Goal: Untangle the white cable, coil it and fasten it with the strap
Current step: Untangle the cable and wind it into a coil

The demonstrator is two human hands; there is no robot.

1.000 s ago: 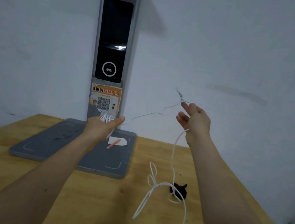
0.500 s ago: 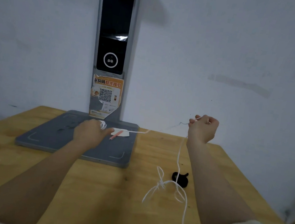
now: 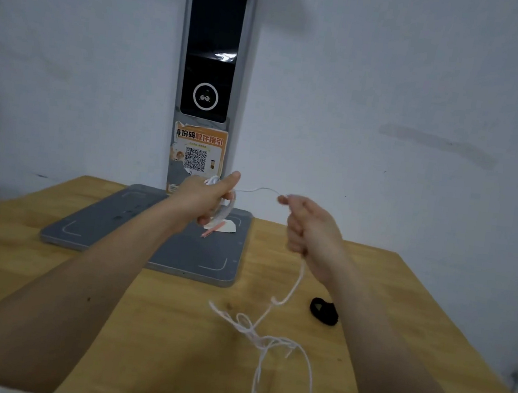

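Note:
My left hand point(image 3: 210, 197) grips a small coil of the white cable above the grey base, thumb up. A short stretch of the white cable point(image 3: 284, 294) runs from that coil to my right hand point(image 3: 307, 227), which pinches it between curled fingers at about the same height. Below my right hand the cable hangs down to the wooden table point(image 3: 151, 320), where it lies in a loose tangle of loops and runs off the bottom edge of view. The black strap point(image 3: 323, 311) lies on the table to the right of the hanging cable.
A grey flat base point(image 3: 110, 227) with a tall upright scanner post point(image 3: 209, 76) stands against the white wall at the back. A white paper scrap with an orange stick point(image 3: 219, 228) lies on the base under my left hand.
Both hands have risen and come closer together. The left hand lifted its coil off the base. The cable between the hands is shorter, and the tangle on the table has shifted.

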